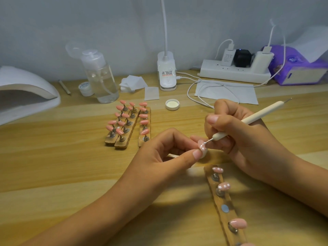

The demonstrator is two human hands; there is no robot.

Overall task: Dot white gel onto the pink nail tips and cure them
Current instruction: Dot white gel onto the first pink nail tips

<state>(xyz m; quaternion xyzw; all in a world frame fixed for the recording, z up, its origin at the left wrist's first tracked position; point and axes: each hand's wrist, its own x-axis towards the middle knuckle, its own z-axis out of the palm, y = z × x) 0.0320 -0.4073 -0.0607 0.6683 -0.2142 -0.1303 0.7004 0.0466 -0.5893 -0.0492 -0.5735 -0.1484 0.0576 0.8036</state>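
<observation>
Right of frame centre, your left hand (165, 150) pinches a pink tip (202, 147); your right hand (236, 132) grips the pen (257, 114), its metal point touching that tip.

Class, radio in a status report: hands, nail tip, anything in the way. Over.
Left hand pinches pink nail tip. Right hand grips dotting pen, its point on the tip, white dots showing. Nothing in the way.
</observation>
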